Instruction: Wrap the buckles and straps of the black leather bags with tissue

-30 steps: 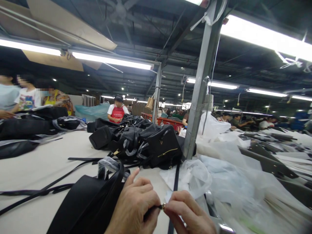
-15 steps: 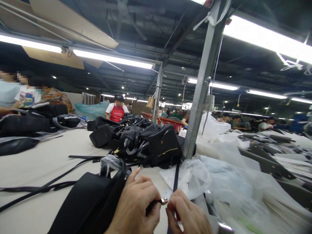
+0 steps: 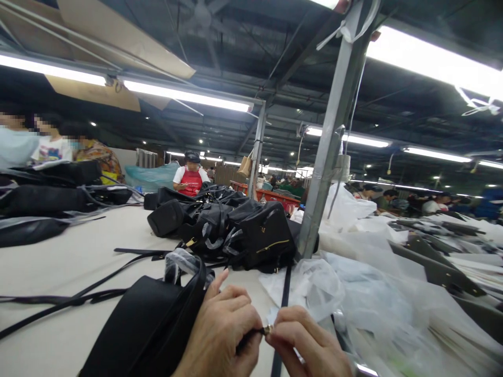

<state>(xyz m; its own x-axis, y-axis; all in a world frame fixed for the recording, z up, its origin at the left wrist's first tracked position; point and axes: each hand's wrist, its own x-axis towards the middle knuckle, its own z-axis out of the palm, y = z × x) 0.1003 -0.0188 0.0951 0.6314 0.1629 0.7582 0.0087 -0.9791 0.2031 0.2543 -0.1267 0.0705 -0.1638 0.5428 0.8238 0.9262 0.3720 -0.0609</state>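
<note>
My left hand point(image 3: 222, 330) is closed, thumb and fingers pinching a narrow black strap end point(image 3: 248, 339). A small gold-coloured metal fitting point(image 3: 267, 330) pokes out of that grip. From the right, the fingertips of my right hand point(image 3: 308, 340) pinch at the fitting; whether they hold something else too is hidden. Against my left wrist stands a black bag point(image 3: 133, 319), its handle point(image 3: 183, 262) wrapped in clear plastic. A long black strap point(image 3: 286, 288) runs down behind my right hand.
More black bags point(image 3: 236, 225) are heaped mid-table by a metal post point(image 3: 324, 141). Loose straps point(image 3: 86, 288) cross the pale tabletop point(image 3: 35, 267) at left, below another bag pile point(image 3: 47, 199). Crumpled plastic sheeting point(image 3: 373, 293) covers the right. A person in a red apron point(image 3: 191, 180) is beyond.
My right fingertips have come up and left onto the metal fitting, closing the small gap there was. My left hand keeps its grip. The whole view has shifted slightly.
</note>
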